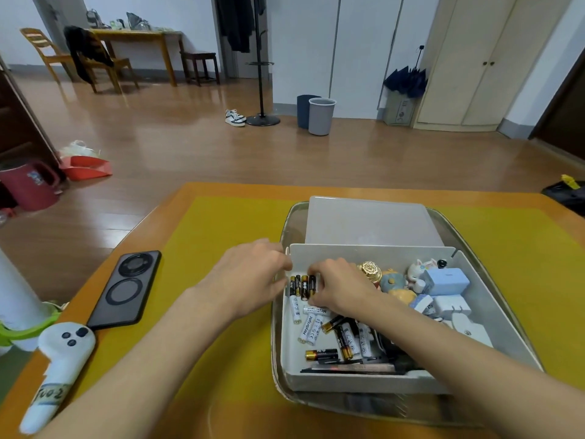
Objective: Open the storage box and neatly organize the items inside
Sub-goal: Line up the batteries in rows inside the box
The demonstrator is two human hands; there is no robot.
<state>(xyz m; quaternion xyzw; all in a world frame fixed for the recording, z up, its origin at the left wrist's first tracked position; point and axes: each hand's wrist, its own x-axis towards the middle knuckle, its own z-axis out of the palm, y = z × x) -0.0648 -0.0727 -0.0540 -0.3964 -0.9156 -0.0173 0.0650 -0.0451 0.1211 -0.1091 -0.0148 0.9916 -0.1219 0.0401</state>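
The open white storage box [364, 256] stands in a clear tray [285, 229] on the yellow table, and its translucent lid [370, 223] lies behind it. My left hand [250, 277] grips the box's left wall near the far corner. Inside the box, my right hand [338, 286] has its fingers curled on the right end of a row of black-and-gold batteries [299, 285] standing side by side in the far left corner. Loose white batteries [308, 327] and more black ones [321, 354] lie scattered in front. Small figurines [392, 280] and white and blue chargers [446, 282] fill the right side.
A black phone [126, 289] lies on the table left of the tray. A white handheld controller [60, 359] sits at the near left corner, beside a white object with a green band [15, 312]. Dark flat items [351, 368] lie along the box's near wall.
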